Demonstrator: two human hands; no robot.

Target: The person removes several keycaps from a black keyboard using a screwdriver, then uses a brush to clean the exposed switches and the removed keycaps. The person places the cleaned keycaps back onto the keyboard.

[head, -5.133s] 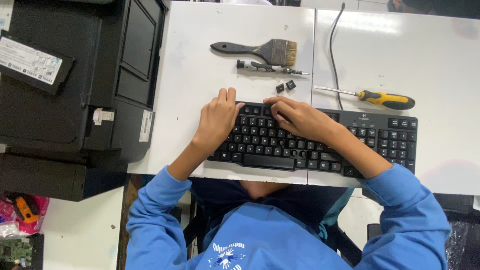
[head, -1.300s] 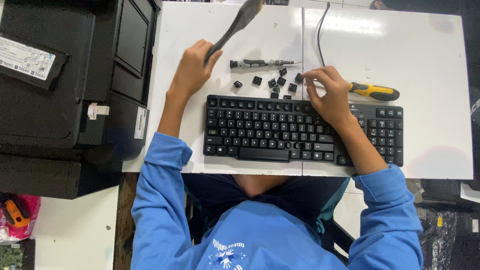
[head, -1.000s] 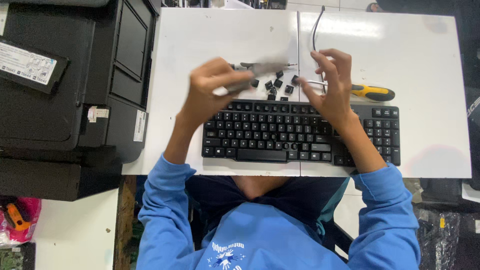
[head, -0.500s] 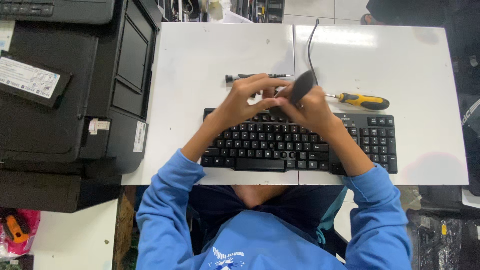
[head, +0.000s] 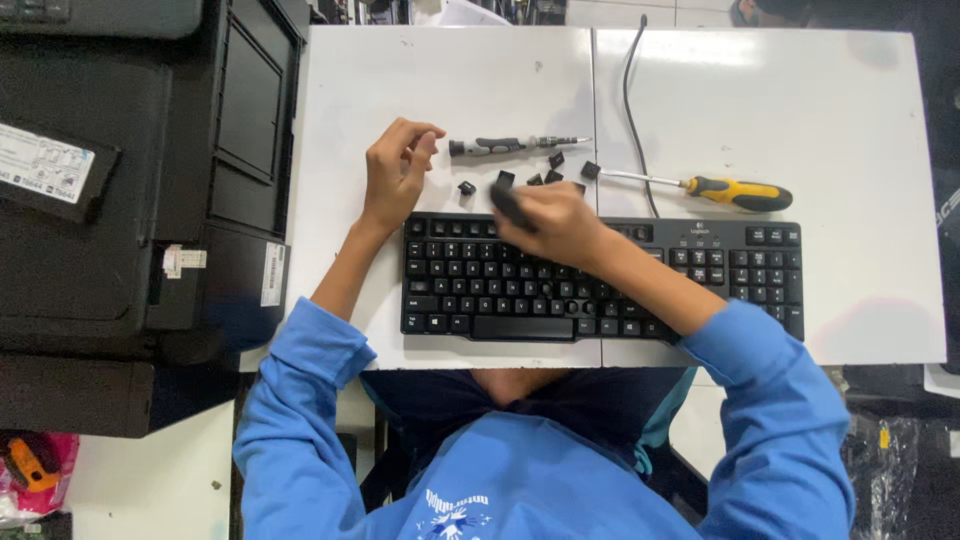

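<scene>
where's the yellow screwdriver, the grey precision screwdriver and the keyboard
yellow-handled screwdriver (head: 738, 191), head view, on the middle of its yellow and black handle
grey precision screwdriver (head: 492, 147), head view, on its grey handle
black keyboard (head: 770, 272), head view, on the number pad at its right end

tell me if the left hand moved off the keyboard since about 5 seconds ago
Yes. The left hand lay on the keyboard's upper left corner; it now sits above that corner on the white table, left of the small grey screwdriver.
</scene>
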